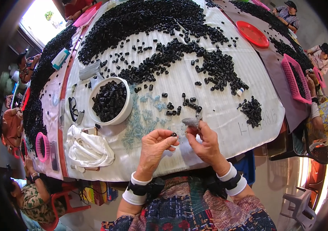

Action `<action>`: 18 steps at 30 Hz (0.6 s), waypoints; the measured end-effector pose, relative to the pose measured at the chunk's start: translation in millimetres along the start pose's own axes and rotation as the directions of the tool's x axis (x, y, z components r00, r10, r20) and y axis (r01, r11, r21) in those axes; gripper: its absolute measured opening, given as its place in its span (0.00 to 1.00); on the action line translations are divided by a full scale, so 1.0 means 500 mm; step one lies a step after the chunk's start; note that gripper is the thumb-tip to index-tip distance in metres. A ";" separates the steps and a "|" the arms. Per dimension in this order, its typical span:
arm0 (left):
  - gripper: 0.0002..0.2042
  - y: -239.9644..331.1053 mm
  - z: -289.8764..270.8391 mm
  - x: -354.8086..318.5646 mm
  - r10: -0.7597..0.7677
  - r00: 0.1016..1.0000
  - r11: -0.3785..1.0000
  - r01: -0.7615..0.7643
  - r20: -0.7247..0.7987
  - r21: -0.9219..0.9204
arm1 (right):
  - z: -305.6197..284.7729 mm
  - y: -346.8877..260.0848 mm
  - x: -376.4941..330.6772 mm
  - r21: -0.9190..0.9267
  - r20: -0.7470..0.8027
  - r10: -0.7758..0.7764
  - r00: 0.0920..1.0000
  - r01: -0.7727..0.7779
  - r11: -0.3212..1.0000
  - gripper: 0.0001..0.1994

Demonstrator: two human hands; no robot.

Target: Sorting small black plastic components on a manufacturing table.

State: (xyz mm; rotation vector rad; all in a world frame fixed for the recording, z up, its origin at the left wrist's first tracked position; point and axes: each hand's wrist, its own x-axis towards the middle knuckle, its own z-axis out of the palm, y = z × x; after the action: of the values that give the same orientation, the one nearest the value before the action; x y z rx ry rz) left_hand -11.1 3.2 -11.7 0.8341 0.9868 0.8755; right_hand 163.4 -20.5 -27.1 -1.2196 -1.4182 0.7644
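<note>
Over the near edge of the white-covered table (264, 115), my left hand (154, 148) pinches a small black ring-shaped part (174, 134) between thumb and fingertips. Close beside it, my right hand (204, 144) is closed on a grey, wrapped-looking object (190, 122); its exact kind I cannot make out. Several loose black cylindrical parts (171, 109) lie just beyond my hands. A white bucket (129, 102) of black parts stands to the left, with bluish springs (144, 123) scattered beside it. Right of my hands sits a pile of thin black pieces (251, 111).
Large heaps of black parts (133, 27) cover the far table. A white cloth (89, 148), glasses (72, 109) and grey fabric (90, 71) lie at left. A red tray (251, 34) and pink basket (295, 81) are at right. Other people sit along both sides.
</note>
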 end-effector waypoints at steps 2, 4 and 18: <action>0.10 0.004 0.004 -0.006 0.036 0.999 0.999 -0.037 0.012 0.016 | 0.001 -0.023 0.008 -0.012 0.041 -0.062 0.997 0.062 0.998 0.16; 0.09 0.002 0.005 -0.008 0.053 0.999 0.998 -0.053 0.012 0.035 | 0.002 -0.038 0.017 -0.064 0.071 -0.133 0.989 0.138 0.988 0.14; 0.10 -0.014 0.004 -0.013 0.128 0.992 0.973 -0.128 0.008 0.195 | 0.004 -0.049 0.021 -0.255 0.206 -0.250 0.946 0.299 0.919 0.12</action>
State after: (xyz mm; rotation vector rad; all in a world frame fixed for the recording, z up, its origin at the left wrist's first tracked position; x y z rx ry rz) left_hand -9.5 -5.9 -15.2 1.0726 1.0427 0.9001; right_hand 155.8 -17.0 -1.9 -1.1527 -1.8455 0.4874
